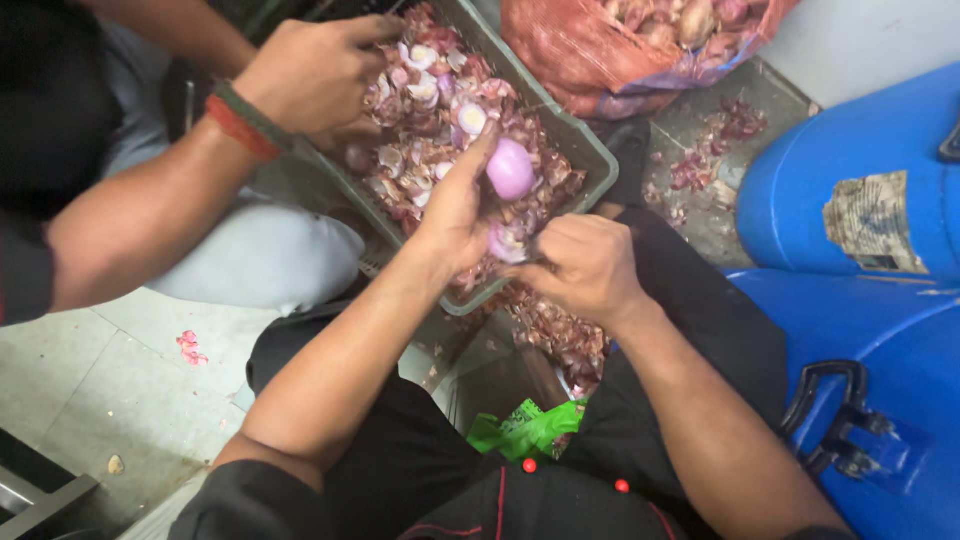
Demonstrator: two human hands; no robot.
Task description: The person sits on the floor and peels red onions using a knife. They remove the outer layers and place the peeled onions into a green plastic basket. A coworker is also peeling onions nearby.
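My left hand (455, 210) holds a peeled purple onion (510, 168) over a grey-green crate (590, 150) heaped with onion skins and cut ends. My right hand (585, 265) is closed just right of it, close to the onion's lower side; whatever it grips is hidden by its fingers. Both hands nearly touch above the crate's near edge.
Another person's hand (315, 75) with a red and green wristband reaches into the crate from the left. A red mesh sack of onions (620, 45) lies at the top. Blue plastic drums (860, 200) stand at the right. Peels (565, 335) litter my lap and the floor.
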